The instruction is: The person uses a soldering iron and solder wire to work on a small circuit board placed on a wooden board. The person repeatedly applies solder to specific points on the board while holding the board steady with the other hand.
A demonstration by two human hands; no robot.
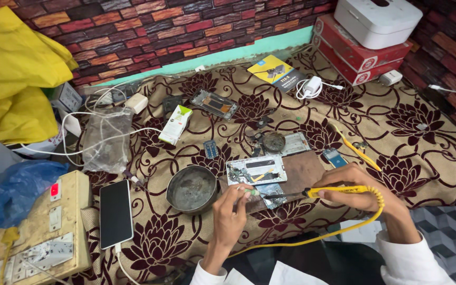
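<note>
Soldering is observed on an opened phone (256, 170) lying on a brown mat (303, 170) mid-desk. The right hand (355, 186) is closed round a yellow iron (339, 191), tip at a small board (271, 193); the left hand (231, 208) is pinched on a small piece there. Fingers could be burned, being so near the tip. The floral cloth (418, 132) could be scorched, or the yellow cord (312, 238) snagged. The desk is cluttered and is backed by a brick-pattern wall (175, 26).

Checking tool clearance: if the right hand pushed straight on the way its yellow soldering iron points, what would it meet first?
Probably the small circuit board at the tip, then the left hand; the right hand points leftward.
</note>
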